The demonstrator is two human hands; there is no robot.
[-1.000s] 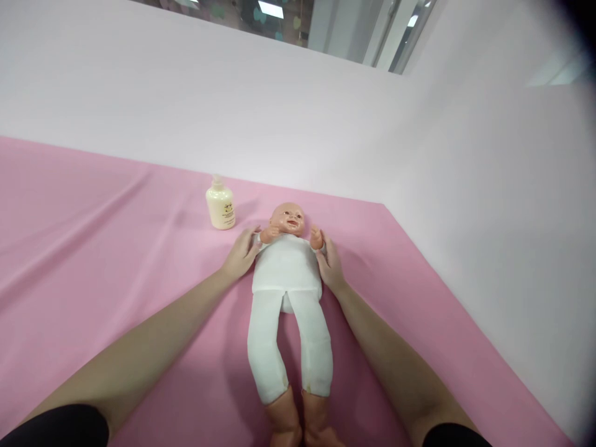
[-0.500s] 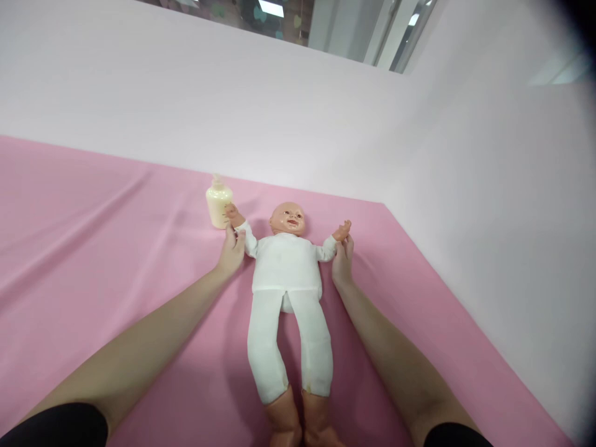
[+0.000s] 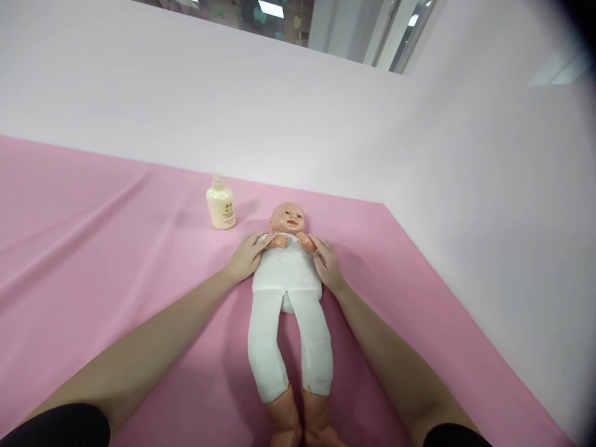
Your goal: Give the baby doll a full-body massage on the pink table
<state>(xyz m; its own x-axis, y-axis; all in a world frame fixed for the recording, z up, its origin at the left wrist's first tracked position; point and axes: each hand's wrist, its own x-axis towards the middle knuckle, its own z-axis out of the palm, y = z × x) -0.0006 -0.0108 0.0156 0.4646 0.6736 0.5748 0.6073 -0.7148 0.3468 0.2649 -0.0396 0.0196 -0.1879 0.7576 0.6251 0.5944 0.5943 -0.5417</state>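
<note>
A baby doll (image 3: 286, 279) in white top and white trousers lies on its back on the pink sheet (image 3: 116, 267), head away from me. My left hand (image 3: 244, 256) holds the doll's arm on the left side and presses it onto the chest. My right hand (image 3: 328, 264) holds the other arm the same way. The doll's two small hands meet just under its chin. Its bare feet point toward me at the lower edge of the view.
A cream lotion bottle (image 3: 220, 203) with a pump top stands upright on the sheet, left of the doll's head. White walls close off the far side and the right side. The sheet stretches wide to the left.
Half a second ago the doll's arms were spread out to the sides in my hands. Both hands have moved inward and folded the arms back onto its chest.
</note>
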